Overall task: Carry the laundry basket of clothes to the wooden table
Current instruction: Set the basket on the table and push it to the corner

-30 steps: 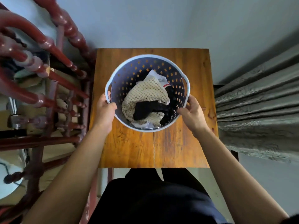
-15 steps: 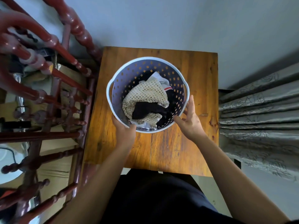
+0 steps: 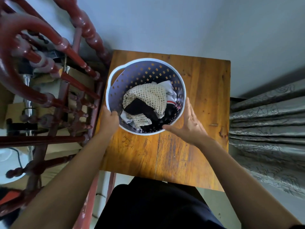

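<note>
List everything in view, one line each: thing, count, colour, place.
wooden table: one, orange-brown, centre, against the wall
laundry basket: one, pale blue with holes, on the table
clothes: a few, cream mesh, black, white, inside the basket
turned wooden furniture: dark red, left of the table
curtain: grey, right
wall: pale grey, top
left hand: gripping the basket's near-left rim
right hand: open, fingers spread, at the near-right rim

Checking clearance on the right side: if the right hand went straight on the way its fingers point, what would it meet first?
Probably nothing soon: the open right hand points along the laundry basket rim, over the bare wooden table toward the wall.
</note>
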The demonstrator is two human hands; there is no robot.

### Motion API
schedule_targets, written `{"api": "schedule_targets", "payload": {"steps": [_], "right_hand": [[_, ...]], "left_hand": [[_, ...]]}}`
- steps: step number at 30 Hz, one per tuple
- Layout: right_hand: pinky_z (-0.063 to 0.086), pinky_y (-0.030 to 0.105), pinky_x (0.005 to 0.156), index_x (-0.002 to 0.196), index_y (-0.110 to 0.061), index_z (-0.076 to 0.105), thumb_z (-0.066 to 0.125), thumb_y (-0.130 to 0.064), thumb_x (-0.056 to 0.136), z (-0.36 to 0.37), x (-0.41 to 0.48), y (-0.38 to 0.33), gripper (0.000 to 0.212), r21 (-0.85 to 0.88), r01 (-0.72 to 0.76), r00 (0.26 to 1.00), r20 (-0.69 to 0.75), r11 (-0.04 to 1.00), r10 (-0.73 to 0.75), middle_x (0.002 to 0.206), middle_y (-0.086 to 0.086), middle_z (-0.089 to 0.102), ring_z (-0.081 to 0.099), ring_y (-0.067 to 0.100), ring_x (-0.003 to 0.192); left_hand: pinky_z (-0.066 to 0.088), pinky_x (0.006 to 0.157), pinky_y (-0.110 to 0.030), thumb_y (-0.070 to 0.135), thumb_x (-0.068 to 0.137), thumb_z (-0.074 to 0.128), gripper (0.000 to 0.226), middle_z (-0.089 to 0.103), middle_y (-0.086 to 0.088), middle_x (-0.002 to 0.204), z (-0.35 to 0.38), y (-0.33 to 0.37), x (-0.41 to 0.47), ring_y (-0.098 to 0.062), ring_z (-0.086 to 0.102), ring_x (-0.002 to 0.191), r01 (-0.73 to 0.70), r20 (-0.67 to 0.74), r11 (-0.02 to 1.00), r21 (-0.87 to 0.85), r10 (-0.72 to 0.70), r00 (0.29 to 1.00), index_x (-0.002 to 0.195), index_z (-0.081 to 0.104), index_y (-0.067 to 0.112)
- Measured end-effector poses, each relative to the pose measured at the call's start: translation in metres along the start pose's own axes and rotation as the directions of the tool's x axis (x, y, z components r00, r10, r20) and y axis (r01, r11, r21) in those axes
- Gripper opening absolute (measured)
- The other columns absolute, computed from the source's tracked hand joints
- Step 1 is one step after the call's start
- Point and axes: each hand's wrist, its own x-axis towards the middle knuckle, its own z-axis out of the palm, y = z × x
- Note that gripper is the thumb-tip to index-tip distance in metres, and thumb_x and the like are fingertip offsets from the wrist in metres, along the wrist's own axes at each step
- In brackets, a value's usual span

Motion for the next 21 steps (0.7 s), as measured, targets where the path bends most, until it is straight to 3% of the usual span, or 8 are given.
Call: {"api": "schedule_targets", "payload": {"steps": [3, 6, 8, 10, 12, 17, 21], "right_hand": [[0.038, 0.041, 0.114, 0.155, -0.030, -0.037, 0.068, -0.076, 0.077, 0.013, 0.001, -0.009, 0.139, 0.085, -0.019, 0.999, 0.034, 0.996, 0.016, 0.174, -0.005, -0.014, 0.022, 0.023, 0.158], [0.050, 0.044, 0.102, 0.150, -0.033, -0.044, 0.064, -0.078, 0.078, 0.022, 0.004, -0.014, 0.137, 0.079, -0.033, 0.999, 0.031, 0.996, 0.030, 0.173, -0.005, -0.018, 0.037, 0.030, 0.152], [0.053, 0.045, 0.099, 0.148, -0.033, -0.046, 0.063, -0.078, 0.079, 0.027, 0.009, -0.017, 0.136, 0.075, -0.033, 0.999, 0.016, 0.997, 0.031, 0.173, -0.004, -0.019, 0.042, 0.033, 0.148], [0.051, 0.046, 0.100, 0.147, -0.033, -0.047, 0.063, -0.076, 0.081, 0.029, 0.016, -0.022, 0.135, 0.074, -0.019, 1.000, 0.006, 0.997, 0.018, 0.172, -0.003, -0.023, 0.038, 0.033, 0.150], [0.050, 0.045, 0.101, 0.148, -0.032, -0.046, 0.062, -0.075, 0.083, 0.030, 0.025, -0.028, 0.134, 0.068, -0.013, 1.000, -0.001, 0.998, 0.013, 0.171, -0.004, -0.024, 0.034, 0.032, 0.152], [0.060, 0.045, 0.084, 0.139, -0.044, -0.049, 0.059, -0.081, 0.079, 0.031, 0.055, -0.046, 0.129, 0.049, -0.027, 0.999, -0.039, 0.998, 0.029, 0.173, -0.005, -0.020, 0.056, 0.038, 0.134], [0.060, 0.047, 0.083, 0.148, -0.038, -0.045, 0.057, -0.082, 0.080, 0.030, 0.088, -0.068, 0.130, 0.030, -0.061, 0.997, -0.053, 0.998, 0.063, 0.175, -0.001, -0.009, 0.064, 0.042, 0.124]], "left_hand": [[0.041, 0.087, -0.031, 0.011, 0.097, 0.042, 0.053, 0.051, -0.009, 0.142, -0.006, 0.000, 0.003, -0.027, 0.054, 0.122, -0.045, -0.027, 0.998, -0.048, 0.043, 0.999, 0.149, 0.032, 0.011], [0.035, 0.109, -0.022, 0.016, 0.097, 0.046, 0.069, 0.033, -0.006, 0.160, 0.003, -0.002, -0.019, -0.017, 0.039, 0.139, -0.077, -0.080, 0.992, -0.098, 0.069, 0.994, 0.157, 0.013, 0.014], [0.017, 0.105, -0.001, 0.020, 0.098, 0.048, 0.076, 0.015, -0.004, 0.167, 0.015, -0.008, -0.036, -0.010, 0.023, 0.147, -0.112, -0.103, 0.990, -0.085, 0.103, 0.989, 0.159, 0.003, 0.015], [0.004, 0.100, 0.005, 0.026, 0.100, 0.049, 0.080, -0.004, -0.005, 0.169, 0.024, -0.015, -0.048, -0.003, 0.003, 0.148, -0.134, -0.097, 0.991, -0.001, 0.134, 0.986, 0.159, -0.002, 0.012], [0.003, 0.097, 0.006, 0.032, 0.101, 0.047, 0.080, -0.015, -0.005, 0.167, 0.027, -0.021, -0.049, 0.004, -0.004, 0.140, -0.179, -0.078, 0.982, 0.063, 0.184, 0.980, 0.158, -0.004, 0.008], [0.022, 0.104, -0.025, 0.050, 0.099, 0.040, 0.084, -0.023, -0.001, 0.166, 0.007, -0.015, -0.008, 0.004, -0.005, 0.140, -0.276, 0.017, 0.942, 0.192, 0.278, 0.961, 0.158, -0.009, 0.016], [0.021, 0.113, -0.033, 0.053, 0.100, 0.036, 0.083, -0.026, -0.002, 0.165, -0.006, -0.003, 0.030, -0.016, -0.006, 0.153, -0.328, 0.073, 0.913, 0.242, 0.320, 0.945, 0.158, -0.012, 0.016]]}}
